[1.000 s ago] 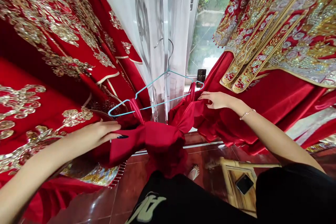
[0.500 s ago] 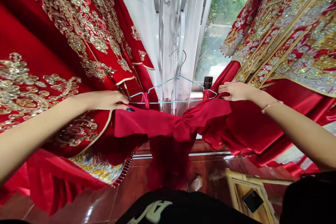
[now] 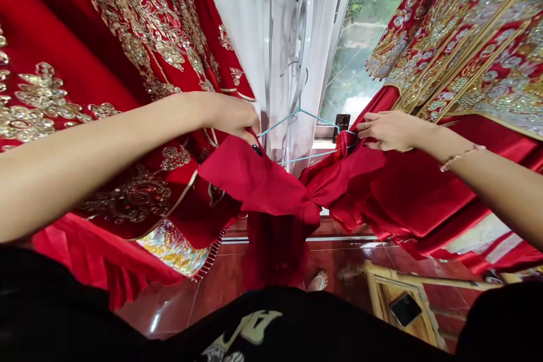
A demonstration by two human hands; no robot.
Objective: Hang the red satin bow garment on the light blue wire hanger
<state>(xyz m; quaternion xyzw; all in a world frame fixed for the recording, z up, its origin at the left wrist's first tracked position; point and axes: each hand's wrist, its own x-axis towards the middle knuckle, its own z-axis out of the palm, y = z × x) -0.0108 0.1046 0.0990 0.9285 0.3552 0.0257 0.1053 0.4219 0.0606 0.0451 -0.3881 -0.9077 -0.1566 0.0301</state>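
Note:
A plain red dress (image 3: 275, 189) with a gathered knot at its front hangs from a light blue wire hanger (image 3: 282, 121) with a silver hook. My left hand (image 3: 237, 116) is closed at the left end of the hanger, its dark-nailed thumb pressed on the dress's top edge. That hand hides the left strap and hanger end. At the other end, my right hand (image 3: 384, 130) pinches the dress's right top corner beside the hanger tip. A red strap loop (image 3: 341, 144) sits over the hanger's right side, close to my right fingers.
Red garments with gold beading (image 3: 169, 39) hang at left, and a jewelled red gown (image 3: 470, 68) at right. Behind are white curtains (image 3: 237, 5), a window (image 3: 360, 39) and a dark phone (image 3: 342, 123) with lit digits. A wooden stool (image 3: 375, 294) holds another phone (image 3: 405, 309).
My left hand has moved right and up along the hanger, bunching the dress's left side inward and covering the left strap. My right hand stays at its corner; the view has shifted slightly.

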